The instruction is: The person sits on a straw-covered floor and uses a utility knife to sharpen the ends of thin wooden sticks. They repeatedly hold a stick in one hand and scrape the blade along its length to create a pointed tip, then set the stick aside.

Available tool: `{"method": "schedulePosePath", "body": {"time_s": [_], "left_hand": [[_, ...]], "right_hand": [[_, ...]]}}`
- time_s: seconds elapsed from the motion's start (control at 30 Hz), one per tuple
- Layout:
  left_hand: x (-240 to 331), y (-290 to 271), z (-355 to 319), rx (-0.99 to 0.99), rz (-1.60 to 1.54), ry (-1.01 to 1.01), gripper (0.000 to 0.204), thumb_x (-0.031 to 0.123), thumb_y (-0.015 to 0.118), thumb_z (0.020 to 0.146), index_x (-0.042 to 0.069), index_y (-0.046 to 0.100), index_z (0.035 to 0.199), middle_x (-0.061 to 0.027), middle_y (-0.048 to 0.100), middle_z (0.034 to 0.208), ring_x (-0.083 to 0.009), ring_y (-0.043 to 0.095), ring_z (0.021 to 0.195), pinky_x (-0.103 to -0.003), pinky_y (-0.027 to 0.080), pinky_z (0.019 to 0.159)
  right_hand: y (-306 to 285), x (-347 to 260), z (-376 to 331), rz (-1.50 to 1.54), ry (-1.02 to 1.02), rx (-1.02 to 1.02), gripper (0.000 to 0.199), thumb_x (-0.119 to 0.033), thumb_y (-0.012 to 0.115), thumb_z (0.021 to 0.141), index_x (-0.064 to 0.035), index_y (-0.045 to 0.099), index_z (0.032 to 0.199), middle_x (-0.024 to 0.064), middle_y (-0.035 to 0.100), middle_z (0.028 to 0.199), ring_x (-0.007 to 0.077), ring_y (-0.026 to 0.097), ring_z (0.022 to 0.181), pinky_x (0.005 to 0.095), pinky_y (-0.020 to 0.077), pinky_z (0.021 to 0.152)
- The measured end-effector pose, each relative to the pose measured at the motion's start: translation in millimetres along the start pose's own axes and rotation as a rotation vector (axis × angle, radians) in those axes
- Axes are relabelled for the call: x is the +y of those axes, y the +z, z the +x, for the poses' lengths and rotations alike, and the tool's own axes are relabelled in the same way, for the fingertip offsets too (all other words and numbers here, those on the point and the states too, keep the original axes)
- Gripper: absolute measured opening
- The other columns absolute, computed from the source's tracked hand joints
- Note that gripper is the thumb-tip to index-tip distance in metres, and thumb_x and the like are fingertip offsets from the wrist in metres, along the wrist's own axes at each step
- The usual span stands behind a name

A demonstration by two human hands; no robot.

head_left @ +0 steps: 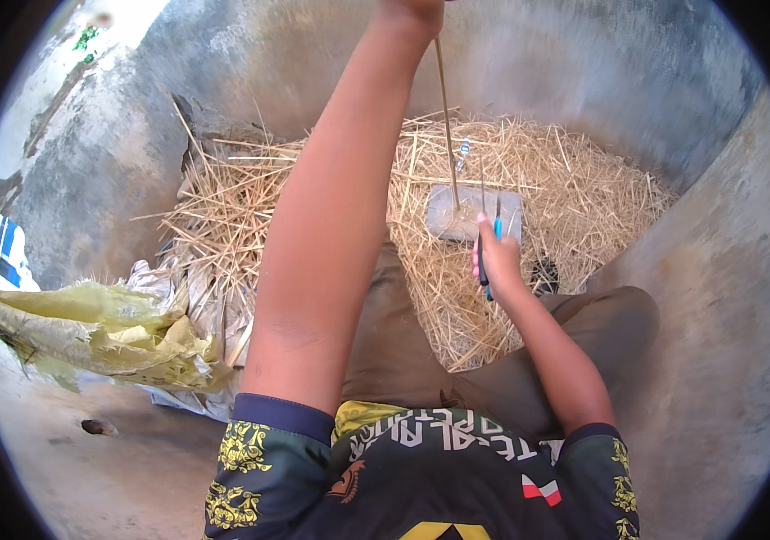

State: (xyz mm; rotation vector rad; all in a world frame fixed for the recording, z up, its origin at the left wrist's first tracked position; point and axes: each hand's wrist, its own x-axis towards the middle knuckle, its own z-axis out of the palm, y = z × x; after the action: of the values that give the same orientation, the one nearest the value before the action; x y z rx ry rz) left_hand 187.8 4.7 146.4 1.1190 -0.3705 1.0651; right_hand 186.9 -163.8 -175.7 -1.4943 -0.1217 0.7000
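My left arm stretches far forward, and my left hand point(414, 13) is partly cut off by the top edge. A long thin brown stick point(446, 112) runs down from that hand, its lower end against a flat grey block point(442, 225) lying on the straw. My right hand point(499, 263), fingers closed, holds slim tools beside the block. One has a black handle point(481, 263) and a thin upright shaft; the other has a blue handle point(498, 227) with a narrow dark tip. Their exact kind is too small to tell.
Dry straw point(574, 180) covers the ground, with longer stalks point(223, 225) heaped at left. A torn yellowish sack point(97, 328) lies at far left. Worn concrete walls point(565, 63) surround me closely. A small blue-and-white item point(464, 147) sits behind the block. My bent legs point(601, 328) flank the straw.
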Motion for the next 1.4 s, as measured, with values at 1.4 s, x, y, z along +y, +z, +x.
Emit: {"method": "schedulePosePath", "body": {"time_s": [1.4], "left_hand": [[64, -24, -15, 0.076, 0.484, 0.511, 0.042, 0.035, 0.047, 0.108, 0.010, 0.040, 0.075, 0.0034, 0.024, 0.059, -0.0095, 0.027, 0.053, -0.028, 0.026, 0.049]], "right_hand": [[-2, 12, -10, -1.208, -0.095, -0.102, 0.042, -0.041, 0.061, 0.094, -0.0015, 0.074, 0.102, 0.0184, 0.074, 0.102, 0.0367, 0.072, 0.095, 0.0469, 0.0561, 0.083]]}}
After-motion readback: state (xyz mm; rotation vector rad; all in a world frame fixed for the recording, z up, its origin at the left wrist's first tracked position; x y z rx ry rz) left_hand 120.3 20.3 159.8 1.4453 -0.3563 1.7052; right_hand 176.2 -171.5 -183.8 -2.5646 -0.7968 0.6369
